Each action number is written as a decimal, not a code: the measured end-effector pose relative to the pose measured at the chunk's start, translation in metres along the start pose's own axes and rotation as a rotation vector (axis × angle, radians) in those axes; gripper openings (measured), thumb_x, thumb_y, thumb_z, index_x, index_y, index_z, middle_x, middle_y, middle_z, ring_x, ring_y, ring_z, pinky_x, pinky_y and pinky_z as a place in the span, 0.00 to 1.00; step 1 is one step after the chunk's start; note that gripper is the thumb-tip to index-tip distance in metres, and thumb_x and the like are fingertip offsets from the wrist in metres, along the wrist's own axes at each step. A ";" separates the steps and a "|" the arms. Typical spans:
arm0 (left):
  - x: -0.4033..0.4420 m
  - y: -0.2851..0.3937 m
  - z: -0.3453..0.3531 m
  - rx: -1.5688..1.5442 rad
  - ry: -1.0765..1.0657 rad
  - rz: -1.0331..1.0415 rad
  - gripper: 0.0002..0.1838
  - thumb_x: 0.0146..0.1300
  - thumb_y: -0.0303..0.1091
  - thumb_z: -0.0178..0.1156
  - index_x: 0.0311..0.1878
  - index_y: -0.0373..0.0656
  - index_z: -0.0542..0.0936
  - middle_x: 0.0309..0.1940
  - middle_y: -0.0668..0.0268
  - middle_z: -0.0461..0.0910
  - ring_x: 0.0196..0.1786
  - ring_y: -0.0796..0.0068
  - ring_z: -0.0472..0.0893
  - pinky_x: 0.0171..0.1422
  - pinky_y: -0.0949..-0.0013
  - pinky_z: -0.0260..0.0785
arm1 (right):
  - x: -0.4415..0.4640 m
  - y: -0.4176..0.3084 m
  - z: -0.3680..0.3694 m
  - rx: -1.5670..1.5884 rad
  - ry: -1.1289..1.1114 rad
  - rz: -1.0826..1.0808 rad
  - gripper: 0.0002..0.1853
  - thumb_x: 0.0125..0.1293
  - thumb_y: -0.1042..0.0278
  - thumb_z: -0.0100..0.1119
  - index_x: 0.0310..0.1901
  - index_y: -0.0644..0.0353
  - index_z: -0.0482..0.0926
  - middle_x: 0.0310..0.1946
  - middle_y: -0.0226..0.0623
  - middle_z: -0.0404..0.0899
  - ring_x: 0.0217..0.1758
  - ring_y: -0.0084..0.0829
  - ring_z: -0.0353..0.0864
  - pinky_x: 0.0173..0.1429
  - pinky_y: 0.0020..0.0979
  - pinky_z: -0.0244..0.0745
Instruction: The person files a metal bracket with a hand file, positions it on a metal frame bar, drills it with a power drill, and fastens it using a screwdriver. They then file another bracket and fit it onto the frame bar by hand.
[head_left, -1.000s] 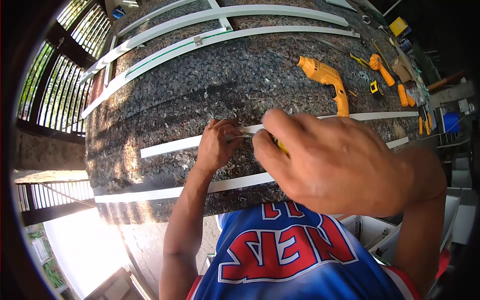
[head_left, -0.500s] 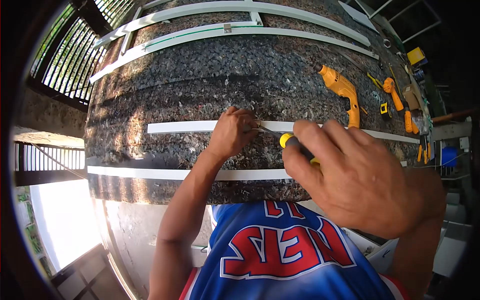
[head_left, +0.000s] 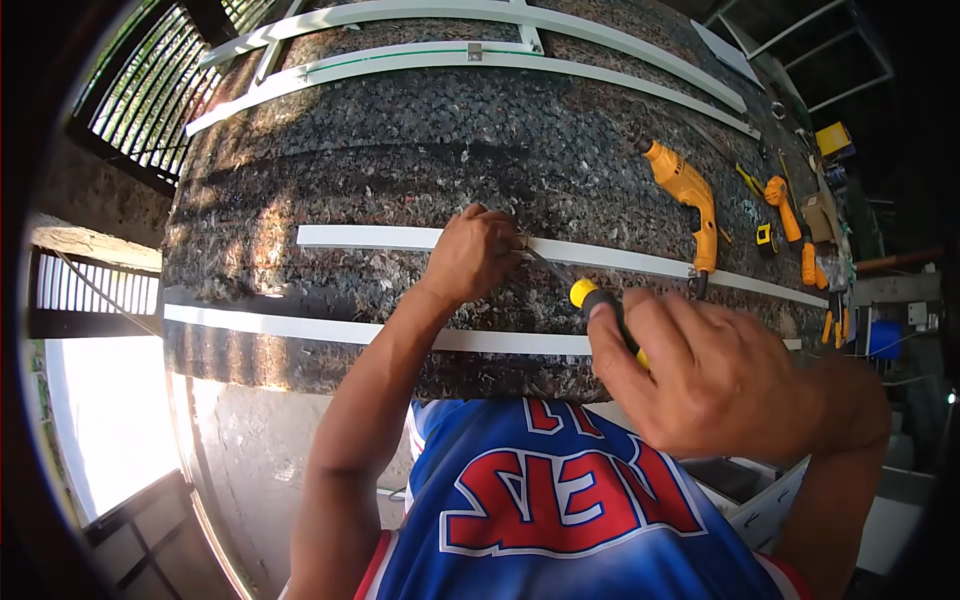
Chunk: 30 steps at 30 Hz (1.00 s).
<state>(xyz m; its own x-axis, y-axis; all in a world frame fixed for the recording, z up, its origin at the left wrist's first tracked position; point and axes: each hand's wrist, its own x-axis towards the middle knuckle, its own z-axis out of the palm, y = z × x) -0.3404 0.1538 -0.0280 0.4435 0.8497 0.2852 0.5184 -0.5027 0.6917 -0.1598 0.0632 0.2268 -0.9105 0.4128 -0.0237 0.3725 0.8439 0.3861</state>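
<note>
My right hand [head_left: 715,370] is wrapped round the black and yellow handle of a screwdriver [head_left: 600,300]. The metal shaft slants up and left, its tip at a small metal piece [head_left: 520,243] on a white bar [head_left: 600,257]. Closed over that same bar, beside the tip, is my left hand [head_left: 474,252]; its fingertips are mostly hidden behind the hand. A second white strip [head_left: 270,325] lies nearer to me, passing under my left forearm.
An orange drill [head_left: 685,190] lies on the mottled tabletop [head_left: 380,180], right of centre. Farther right are a tape measure [head_left: 767,239], an orange power tool [head_left: 783,200] and pliers [head_left: 835,322]. A white frame [head_left: 390,65] spans the far side.
My right hand and the screwdriver handle have shifted slightly down and right, and the shaft shows at a steeper slant. My left hand stays on the bar. The whole view has tilted a little.
</note>
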 end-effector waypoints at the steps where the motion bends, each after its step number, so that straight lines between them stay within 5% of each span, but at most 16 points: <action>1: -0.001 0.001 -0.001 0.001 -0.004 -0.006 0.07 0.55 0.35 0.67 0.35 0.44 0.86 0.42 0.66 0.84 0.51 0.56 0.78 0.59 0.56 0.71 | 0.000 -0.003 -0.002 0.000 -0.029 0.044 0.16 0.60 0.63 0.64 0.46 0.64 0.82 0.24 0.35 0.71 0.21 0.24 0.75 0.18 0.29 0.70; 5: 0.000 0.000 -0.001 0.020 -0.028 0.001 0.07 0.55 0.35 0.67 0.35 0.45 0.86 0.42 0.66 0.84 0.51 0.56 0.78 0.59 0.56 0.71 | 0.001 0.006 -0.013 0.165 -0.180 0.096 0.18 0.62 0.61 0.64 0.49 0.64 0.82 0.33 0.39 0.75 0.28 0.27 0.78 0.23 0.27 0.71; 8: 0.000 0.000 -0.001 0.011 0.001 0.015 0.07 0.54 0.35 0.67 0.35 0.45 0.87 0.41 0.66 0.84 0.50 0.57 0.78 0.58 0.57 0.71 | 0.000 0.010 -0.001 0.128 -0.032 -0.012 0.18 0.64 0.61 0.64 0.50 0.64 0.82 0.33 0.41 0.75 0.29 0.28 0.79 0.23 0.28 0.72; 12: 0.001 0.001 -0.002 0.020 -0.011 0.003 0.06 0.54 0.35 0.67 0.35 0.46 0.87 0.41 0.67 0.84 0.49 0.57 0.78 0.58 0.57 0.71 | 0.005 0.005 -0.021 0.116 -0.291 0.128 0.16 0.63 0.66 0.63 0.48 0.68 0.81 0.38 0.46 0.77 0.31 0.30 0.80 0.25 0.29 0.75; 18: 0.001 -0.001 0.001 0.016 -0.021 0.006 0.06 0.54 0.34 0.67 0.34 0.45 0.86 0.40 0.67 0.84 0.49 0.57 0.78 0.58 0.57 0.71 | 0.006 0.004 0.002 0.094 0.028 0.042 0.18 0.65 0.61 0.65 0.46 0.70 0.82 0.33 0.42 0.77 0.26 0.28 0.79 0.23 0.29 0.74; 22: 0.000 0.001 0.001 0.012 -0.002 0.010 0.06 0.54 0.35 0.67 0.34 0.44 0.86 0.40 0.66 0.84 0.48 0.57 0.79 0.57 0.58 0.71 | 0.008 0.006 -0.018 0.143 -0.270 0.230 0.21 0.65 0.56 0.65 0.48 0.68 0.80 0.31 0.41 0.76 0.24 0.29 0.78 0.24 0.30 0.76; 26: 0.002 0.003 -0.005 0.031 -0.032 0.035 0.06 0.54 0.35 0.67 0.33 0.44 0.86 0.40 0.65 0.85 0.47 0.57 0.79 0.57 0.58 0.71 | 0.007 0.005 -0.003 0.306 -0.114 0.126 0.24 0.64 0.52 0.66 0.51 0.66 0.79 0.34 0.41 0.75 0.25 0.31 0.80 0.24 0.32 0.74; 30: -0.002 0.001 0.001 0.015 0.005 0.040 0.06 0.54 0.34 0.67 0.33 0.44 0.87 0.40 0.65 0.85 0.47 0.56 0.79 0.57 0.59 0.71 | 0.019 0.009 -0.023 0.173 -0.395 0.236 0.25 0.63 0.53 0.67 0.53 0.63 0.77 0.39 0.41 0.75 0.29 0.36 0.82 0.32 0.33 0.77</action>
<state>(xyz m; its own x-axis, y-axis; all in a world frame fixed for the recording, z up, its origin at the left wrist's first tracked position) -0.3401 0.1515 -0.0282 0.4609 0.8294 0.3157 0.5114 -0.5390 0.6693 -0.1783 0.0706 0.2507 -0.6729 0.6694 -0.3149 0.6151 0.7428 0.2645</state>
